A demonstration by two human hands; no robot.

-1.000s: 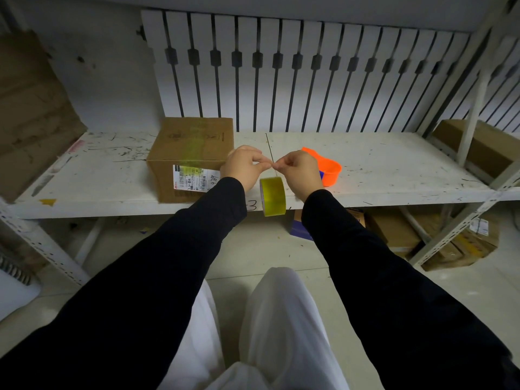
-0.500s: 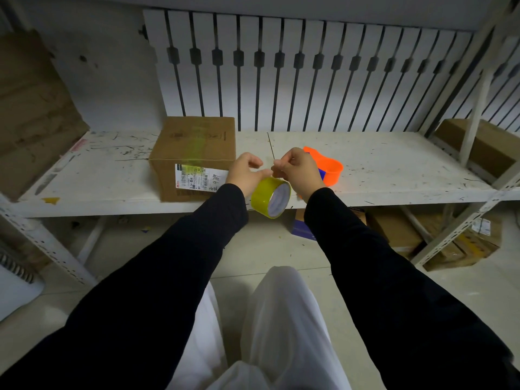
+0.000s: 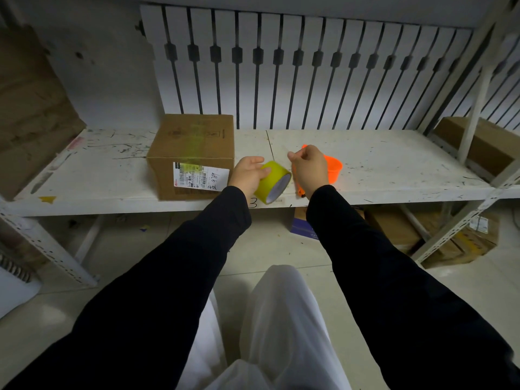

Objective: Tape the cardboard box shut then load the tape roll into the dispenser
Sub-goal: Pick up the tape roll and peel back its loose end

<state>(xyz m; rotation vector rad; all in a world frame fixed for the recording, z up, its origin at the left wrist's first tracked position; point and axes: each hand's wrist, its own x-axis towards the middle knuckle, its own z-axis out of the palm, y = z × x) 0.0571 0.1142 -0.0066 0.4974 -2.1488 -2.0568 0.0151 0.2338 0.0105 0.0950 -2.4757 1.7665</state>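
My left hand is gripping the roll, core turned rightward for loading; my right hand is pinched shut, contents unclear, dispenser behind it.

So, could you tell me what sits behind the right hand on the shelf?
An orange tape dispenser lies behind the right hand; the hand covers most of it.

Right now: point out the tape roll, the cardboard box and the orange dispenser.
tape roll [image 3: 271, 177], head view, on its yellow outer band.
cardboard box [image 3: 194, 137], head view, on its top face.
orange dispenser [image 3: 334, 170], head view, on the body showing right of the right hand.
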